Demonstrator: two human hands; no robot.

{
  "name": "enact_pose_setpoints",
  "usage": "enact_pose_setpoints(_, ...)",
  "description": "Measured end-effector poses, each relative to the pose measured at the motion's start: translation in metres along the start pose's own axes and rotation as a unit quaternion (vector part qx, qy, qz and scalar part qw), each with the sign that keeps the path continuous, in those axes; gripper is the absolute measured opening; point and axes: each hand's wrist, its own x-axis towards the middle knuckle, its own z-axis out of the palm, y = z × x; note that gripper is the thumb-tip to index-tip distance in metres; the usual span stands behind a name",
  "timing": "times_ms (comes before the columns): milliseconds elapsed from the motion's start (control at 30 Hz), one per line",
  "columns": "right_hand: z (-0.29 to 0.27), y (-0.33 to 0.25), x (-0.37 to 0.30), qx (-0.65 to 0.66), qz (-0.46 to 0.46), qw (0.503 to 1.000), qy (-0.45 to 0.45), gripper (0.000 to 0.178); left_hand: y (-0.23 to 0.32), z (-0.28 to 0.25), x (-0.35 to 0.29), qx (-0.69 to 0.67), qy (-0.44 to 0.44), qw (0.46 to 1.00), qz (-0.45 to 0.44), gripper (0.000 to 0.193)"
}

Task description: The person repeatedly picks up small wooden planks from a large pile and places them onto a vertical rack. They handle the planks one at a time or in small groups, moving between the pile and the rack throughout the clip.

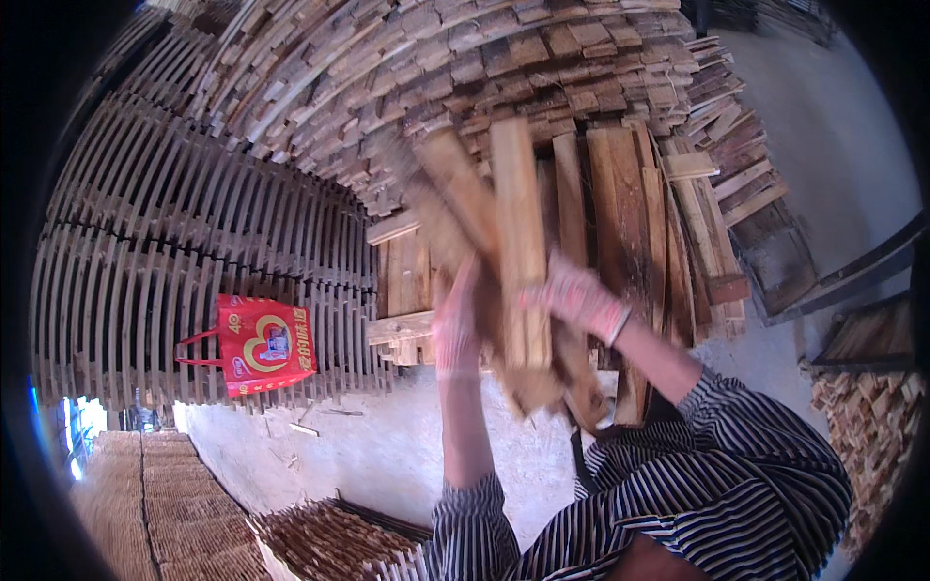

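Note:
In front of me I hold a loose bundle of short wooden boards between my two gloved hands, some of them smeared by motion. My left hand point(455, 324), in a pale pink work glove, grips the blurred boards point(453, 208) on the left side of the bundle. My right hand point(578, 298) is closed on the right edge of a lighter, upright board point(519, 213); its fingertips lie on that board's face. Behind and right of the bundle, more boards point(612, 194) lie side by side on a stack.
A tall pile of boards point(523, 48) rises at the far side. Slatted wood stacks point(126, 281) fill the left, with a red carrier bag point(263, 346) against them. More stacked wood point(872, 416) stands at right. Pale floor point(349, 445) shows near me.

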Motion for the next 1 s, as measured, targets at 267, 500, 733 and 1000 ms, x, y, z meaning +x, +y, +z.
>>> enact_pose_setpoints(267, -0.056, 0.023, 0.074, -0.566, 0.087, 0.805, 0.152, 0.106, -0.07, 0.059, 0.091, 0.142, -0.176, 0.974, 0.01, 0.055)
enact_pose_setpoints(500, -0.046, 0.063, 0.079, -0.632, 0.022, 0.754, 0.176, 0.098, -0.067, -0.067, 0.146, 0.233, 0.029, 0.972, 0.008, 0.064)
enact_pose_setpoints(733, -0.042, 0.066, 0.083, -0.651, 0.024, 0.734, 0.192, 0.097, -0.126, -0.143, 0.208, 0.246, -0.038, 0.959, -0.137, 0.071)
enact_pose_setpoints(1000, -0.041, 0.062, 0.087, -0.662, 0.067, 0.727, 0.168, 0.101, -0.18, -0.133, 0.26, 0.001, -0.277, 0.938, -0.207, 0.043)
